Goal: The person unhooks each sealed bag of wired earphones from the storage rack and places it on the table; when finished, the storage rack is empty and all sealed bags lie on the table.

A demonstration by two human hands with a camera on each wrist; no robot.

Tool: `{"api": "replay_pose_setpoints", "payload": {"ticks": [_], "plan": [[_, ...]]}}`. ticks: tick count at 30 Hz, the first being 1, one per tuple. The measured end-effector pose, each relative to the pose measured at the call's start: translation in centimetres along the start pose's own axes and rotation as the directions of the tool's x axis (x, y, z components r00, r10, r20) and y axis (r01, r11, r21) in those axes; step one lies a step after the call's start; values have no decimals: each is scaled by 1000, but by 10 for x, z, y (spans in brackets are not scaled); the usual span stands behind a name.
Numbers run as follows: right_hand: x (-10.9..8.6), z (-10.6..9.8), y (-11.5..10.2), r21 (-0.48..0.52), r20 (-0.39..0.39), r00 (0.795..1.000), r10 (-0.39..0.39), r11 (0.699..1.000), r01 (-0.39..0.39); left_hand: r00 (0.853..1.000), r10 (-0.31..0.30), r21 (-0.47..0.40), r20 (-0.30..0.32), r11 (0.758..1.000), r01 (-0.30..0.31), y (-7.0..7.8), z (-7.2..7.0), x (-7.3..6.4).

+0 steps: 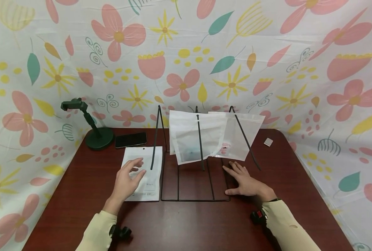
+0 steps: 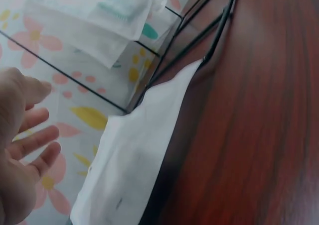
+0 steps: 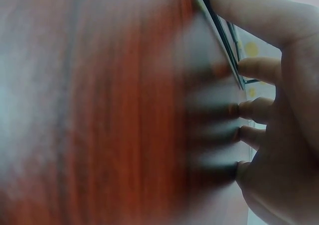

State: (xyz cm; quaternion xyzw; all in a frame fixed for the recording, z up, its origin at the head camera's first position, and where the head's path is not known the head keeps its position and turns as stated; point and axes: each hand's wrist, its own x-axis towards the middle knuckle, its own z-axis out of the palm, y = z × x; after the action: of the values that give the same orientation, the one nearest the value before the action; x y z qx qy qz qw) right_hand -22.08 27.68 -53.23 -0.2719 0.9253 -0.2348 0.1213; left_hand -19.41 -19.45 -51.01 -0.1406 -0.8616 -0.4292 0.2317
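My left hand [image 1: 124, 181] is over a white flat pouch [image 1: 149, 186] lying on the table, its fingers loosely bent and nothing held. In the left wrist view the fingers of that hand [image 2: 22, 150] are apart from the pouch [image 2: 139, 155]. A black wire rack [image 1: 195, 200] stands right of the pouch. My right hand [image 1: 247, 183] lies with spread fingers at the rack's right edge, fingertips resting on the table; the thumb is near the base wire. The right wrist view shows this hand [image 3: 294, 115] holding nothing.
White pouches [image 1: 181, 127] and a translucent zip bag [image 1: 242, 134] lean among the rack's upright wires. At the back left are a dark green stand [image 1: 99, 138] and a black phone [image 1: 130, 139]. A small white block [image 1: 268, 142] lies at the back right, before a floral cloth [image 1: 182, 62].
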Motion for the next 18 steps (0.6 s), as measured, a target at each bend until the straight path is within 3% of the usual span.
{"api": "replay_pose_setpoints", "payload": {"ticks": [5,12,18], "plan": [[0,0,1,4,-2,1000,2,1000,-2,998,63,-74,-12,995,-64,7,8,5],[0,1,1,-1,3,1000,7,1000,-7,997,75,-182,-4,980,-74,14,23,10],[1,1,-1,6,6,1000,12,1000,-12,996,87,-242,-2,967,-85,40,26,18]]}}
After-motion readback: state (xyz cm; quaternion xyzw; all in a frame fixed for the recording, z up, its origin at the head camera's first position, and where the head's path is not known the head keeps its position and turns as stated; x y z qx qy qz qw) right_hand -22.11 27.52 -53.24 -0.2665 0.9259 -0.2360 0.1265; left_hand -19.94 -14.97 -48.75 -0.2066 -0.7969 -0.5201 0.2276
